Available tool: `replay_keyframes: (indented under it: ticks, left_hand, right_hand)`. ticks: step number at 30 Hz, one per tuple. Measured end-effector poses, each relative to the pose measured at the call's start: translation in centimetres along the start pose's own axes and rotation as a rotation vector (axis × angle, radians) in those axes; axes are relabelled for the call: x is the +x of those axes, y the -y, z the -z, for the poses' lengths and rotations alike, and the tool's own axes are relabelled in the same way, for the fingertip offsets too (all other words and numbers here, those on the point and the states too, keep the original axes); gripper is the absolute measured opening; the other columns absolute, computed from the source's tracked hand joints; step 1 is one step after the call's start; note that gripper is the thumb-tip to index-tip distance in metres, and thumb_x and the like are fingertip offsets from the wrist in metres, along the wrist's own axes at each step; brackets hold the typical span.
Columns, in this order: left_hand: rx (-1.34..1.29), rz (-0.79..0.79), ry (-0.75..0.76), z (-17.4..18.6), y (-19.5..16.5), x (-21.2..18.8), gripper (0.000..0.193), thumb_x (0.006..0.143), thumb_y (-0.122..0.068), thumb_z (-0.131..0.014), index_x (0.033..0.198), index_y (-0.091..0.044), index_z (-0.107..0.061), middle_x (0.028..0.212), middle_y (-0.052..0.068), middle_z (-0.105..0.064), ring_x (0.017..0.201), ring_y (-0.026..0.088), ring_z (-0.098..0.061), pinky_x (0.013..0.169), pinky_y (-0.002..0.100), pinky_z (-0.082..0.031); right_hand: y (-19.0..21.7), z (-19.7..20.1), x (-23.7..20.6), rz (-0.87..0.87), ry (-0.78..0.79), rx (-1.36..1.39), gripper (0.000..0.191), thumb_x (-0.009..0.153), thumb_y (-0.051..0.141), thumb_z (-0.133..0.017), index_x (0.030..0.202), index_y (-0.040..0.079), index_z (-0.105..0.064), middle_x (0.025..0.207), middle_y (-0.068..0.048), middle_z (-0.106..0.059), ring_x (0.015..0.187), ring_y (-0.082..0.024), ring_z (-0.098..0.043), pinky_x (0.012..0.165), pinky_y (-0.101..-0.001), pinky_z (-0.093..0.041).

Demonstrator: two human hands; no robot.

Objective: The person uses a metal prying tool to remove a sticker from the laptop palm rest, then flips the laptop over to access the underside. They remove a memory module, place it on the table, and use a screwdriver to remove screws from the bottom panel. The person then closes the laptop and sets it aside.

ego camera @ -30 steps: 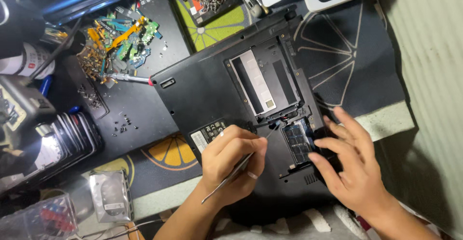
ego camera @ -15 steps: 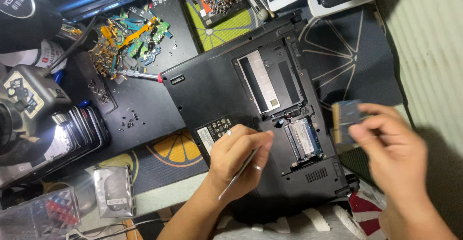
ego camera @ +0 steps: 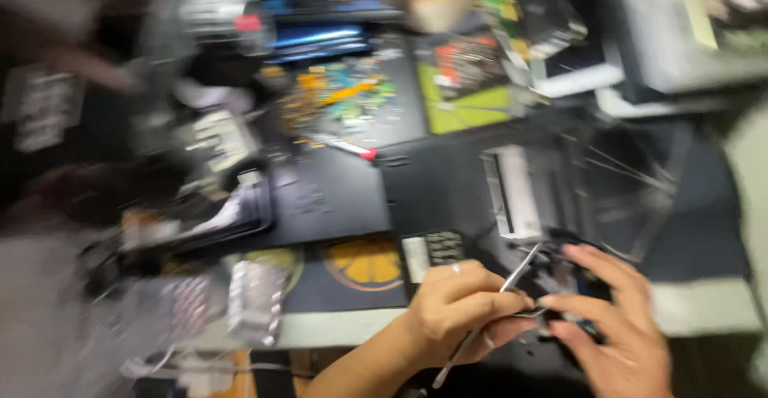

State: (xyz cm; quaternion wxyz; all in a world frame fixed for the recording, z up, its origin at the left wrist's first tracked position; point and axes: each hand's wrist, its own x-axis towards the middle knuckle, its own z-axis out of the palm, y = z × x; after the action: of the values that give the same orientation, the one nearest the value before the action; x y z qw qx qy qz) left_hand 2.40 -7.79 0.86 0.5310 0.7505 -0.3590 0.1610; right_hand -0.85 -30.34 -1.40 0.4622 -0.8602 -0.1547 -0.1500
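Note:
The view is motion-blurred. A black laptop (ego camera: 448, 182) lies bottom-up, its open bay showing a silver part (ego camera: 512, 194). My left hand (ego camera: 460, 306) rests on the laptop's near edge and grips a thin metal tool (ego camera: 520, 270) that points up toward the bay. My right hand (ego camera: 620, 330) is just to its right over the small open slot, fingertips meeting the left thumb near the tool. Something dark lies under those fingers (ego camera: 578, 284); the blur hides whether it is held.
A pile of colourful small parts (ego camera: 336, 98) and a red-tipped pen (ego camera: 348, 146) lie behind the laptop. A mat with an orange-slice print (ego camera: 364, 262) and a clear plastic bag (ego camera: 252, 298) sit at the near left. White devices (ego camera: 688, 46) stand at the back right.
My right hand has come back from the right side, where it held a small module, to the laptop's slot beside my left hand. The view has swung and blurred.

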Motion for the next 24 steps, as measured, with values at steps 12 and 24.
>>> replay_keyframes:
  ticks: [12, 24]
  left_hand:
    - [0.805, 0.123, -0.189, 10.5, 3.1, -3.1, 0.025, 0.091, -0.002, -0.070, 0.116, 0.000, -0.067, 0.111, 0.018, -0.069, 0.098, 0.035, -0.071, 0.089, 0.047, -0.058]
    - [1.093, 0.290, 0.116, 10.7, 0.9, -1.1, 0.047, 0.066, -0.012, -0.074, 0.113, -0.007, -0.072, 0.115, 0.009, -0.070, 0.111, 0.031, -0.062, 0.094, 0.049, -0.041]
  right_hand:
    - [-9.4, -0.8, -2.9, 0.049, 0.063, -0.261, 0.023, 0.089, 0.030, -0.072, 0.106, 0.015, -0.072, 0.127, -0.010, -0.068, 0.133, -0.028, -0.059, 0.122, -0.0455, -0.041]
    - [-3.1, -1.1, -1.1, -0.095, -0.121, 0.158, 0.014, 0.094, 0.007, -0.068, 0.108, 0.006, -0.070, 0.127, -0.010, -0.070, 0.135, -0.022, -0.062, 0.122, -0.0372, -0.043]
